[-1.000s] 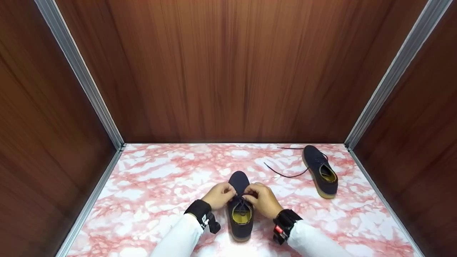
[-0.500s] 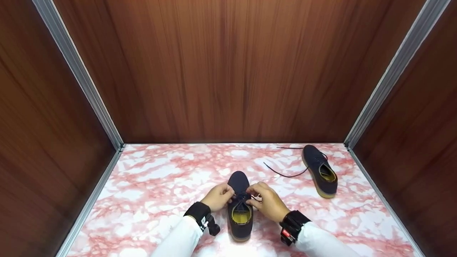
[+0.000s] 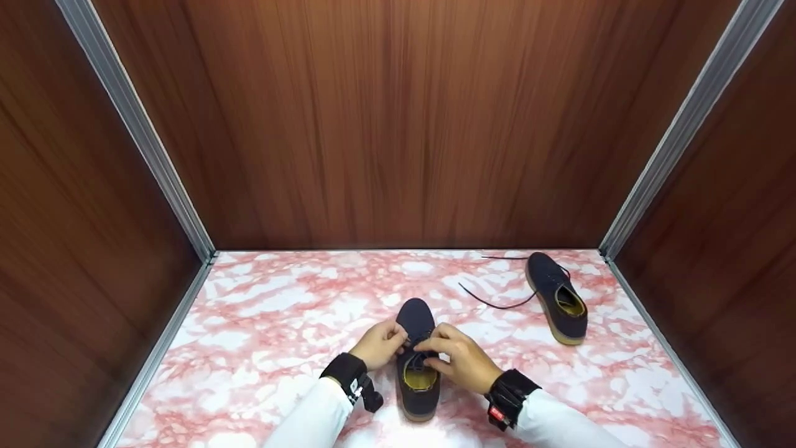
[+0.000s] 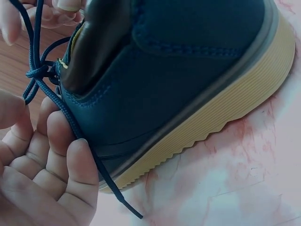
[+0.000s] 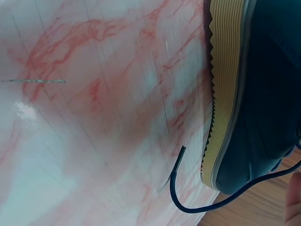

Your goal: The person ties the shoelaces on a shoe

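Note:
A dark navy lace-up shoe [image 3: 415,314] with a tan ridged sole [image 4: 225,101] stands upright, toe away from me. At its left side, my left hand [image 3: 378,345] pinches a loop of the shoelace [image 4: 29,92] between thumb and finger. A knot [image 4: 42,73] sits above the tongue, and one lace end trails down across the left fingers [image 4: 77,162]. My right hand [image 3: 460,356] is over the lacing from the right, thumb and fingertips parted either side of the upright lace strands. Another lace end [image 5: 225,201] hangs along the shoe's right side.
A matching shoe [image 3: 556,298] lies back right on the red-and-white marbled tabletop [image 3: 267,298], long loose laces [image 3: 497,306] stretching left from it. Brown wood-grain panels [image 3: 398,124] with metal corner rails [image 3: 149,137] enclose the back and sides.
My right hand first drew a lace rightward, then came back left over the lacing with its fingers parted. My left hand keeps its pinch in nearly the same place.

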Available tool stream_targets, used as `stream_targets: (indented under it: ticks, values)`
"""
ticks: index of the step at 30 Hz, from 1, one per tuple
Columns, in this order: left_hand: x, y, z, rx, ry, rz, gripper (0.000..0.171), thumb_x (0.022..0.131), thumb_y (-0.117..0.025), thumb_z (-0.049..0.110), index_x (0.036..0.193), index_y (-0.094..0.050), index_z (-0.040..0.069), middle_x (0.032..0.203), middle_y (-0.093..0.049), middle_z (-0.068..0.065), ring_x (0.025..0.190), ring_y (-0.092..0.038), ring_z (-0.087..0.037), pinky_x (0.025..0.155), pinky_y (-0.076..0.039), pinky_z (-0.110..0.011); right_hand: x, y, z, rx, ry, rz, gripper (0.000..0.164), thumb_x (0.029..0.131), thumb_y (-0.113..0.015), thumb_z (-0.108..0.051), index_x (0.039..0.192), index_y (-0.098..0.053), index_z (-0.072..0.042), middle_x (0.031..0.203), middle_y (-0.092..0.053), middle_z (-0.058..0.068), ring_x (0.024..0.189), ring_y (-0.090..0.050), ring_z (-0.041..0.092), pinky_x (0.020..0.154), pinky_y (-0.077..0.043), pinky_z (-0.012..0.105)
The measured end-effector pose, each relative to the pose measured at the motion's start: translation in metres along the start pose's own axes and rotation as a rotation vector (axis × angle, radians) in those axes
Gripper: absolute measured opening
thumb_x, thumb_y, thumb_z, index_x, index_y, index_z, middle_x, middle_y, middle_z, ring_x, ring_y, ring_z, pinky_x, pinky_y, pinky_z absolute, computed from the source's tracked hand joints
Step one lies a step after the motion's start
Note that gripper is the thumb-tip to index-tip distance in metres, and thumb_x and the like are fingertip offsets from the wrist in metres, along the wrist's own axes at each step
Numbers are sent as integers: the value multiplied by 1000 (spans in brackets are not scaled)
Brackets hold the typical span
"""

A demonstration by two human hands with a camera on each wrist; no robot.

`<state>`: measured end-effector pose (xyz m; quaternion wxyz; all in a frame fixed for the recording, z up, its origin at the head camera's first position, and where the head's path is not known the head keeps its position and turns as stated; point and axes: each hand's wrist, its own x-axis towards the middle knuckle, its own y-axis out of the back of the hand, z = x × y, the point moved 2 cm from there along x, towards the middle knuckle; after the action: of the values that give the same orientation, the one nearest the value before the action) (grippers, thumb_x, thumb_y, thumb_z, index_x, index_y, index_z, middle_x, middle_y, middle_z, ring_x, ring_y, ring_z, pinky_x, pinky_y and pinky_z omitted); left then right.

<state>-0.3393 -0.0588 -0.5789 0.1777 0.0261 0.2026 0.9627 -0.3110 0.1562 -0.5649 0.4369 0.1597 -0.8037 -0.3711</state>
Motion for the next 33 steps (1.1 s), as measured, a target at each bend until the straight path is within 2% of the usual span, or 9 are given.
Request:
stream_targets:
  ticks: [5,9,14,18,20,24,26,29,33]
  values:
    - [-1,0,1,-3,-20,21,17,105,-57,14,96,-63,1,89,-72,-14,78,-65,-15,66,-52,-21,0,-1,-1,18,5,12,28,81,-86,-4,100,-73,-20,97,-60,-5,89,-63,5,80,-55,18]
    - [-1,-1,2,-36,-21,40,16,104,-59,13,95,-62,0,86,-72,-19,71,-63,-15,61,-50,-20,-2,-2,0,42,-10,14,26,81,-81,0,94,-66,-16,96,-59,-5,88,-64,5,79,-57,18]
    - [0,-1,2,-40,-42,71,12,102,-59,11,94,-61,1,86,-74,-22,73,-70,-29,56,-49,-19,-3,-1,0,98,-108,-4,27,78,-72,4,92,-59,-14,91,-55,-5,81,-61,12,71,-57,26]
    - [0,-1,2,-44,-71,83,7,100,-59,7,96,-60,1,84,-72,-20,79,-72,-39,54,-48,-18,-2,3,2,140,-200,-28,27,76,-65,6,91,-57,-15,88,-53,-5,79,-56,11,67,-53,27]
    - [0,0,3,-59,-88,82,6,99,-59,4,102,-60,-1,82,-70,-15,76,-71,-34,54,-48,-18,0,5,2,165,-239,-40,28,77,-64,7,91,-57,-16,86,-51,-7,78,-52,6,65,-50,24]
    - [0,1,4,-62,-100,68,25,97,-57,0,121,-63,-1,81,-61,-2,65,-62,-14,53,-45,-17,2,8,4,228,-301,-72,28,78,-62,7,89,-56,-17,84,-49,-9,77,-48,2,63,-46,20]
    - [0,3,4,-35,-112,71,29,97,-57,-1,125,-66,1,81,-61,-1,63,-58,-7,53,-44,-17,4,9,4,245,-309,-87,27,78,-62,7,88,-55,-17,81,-49,-7,75,-47,2,61,-44,17]
    - [0,4,4,-1,-122,81,26,97,-57,0,117,-73,6,83,-69,-9,63,-58,-8,51,-44,-17,4,10,6,271,-305,-96,26,80,-64,7,85,-54,-17,77,-52,-3,72,-48,2,59,-42,16]
    - [0,5,4,35,-128,100,21,96,-58,1,102,-76,8,87,-75,-16,75,-65,-12,58,-47,-17,4,10,9,310,-292,-79,27,84,-70,5,81,-55,-17,72,-54,0,68,-48,1,58,-41,16]
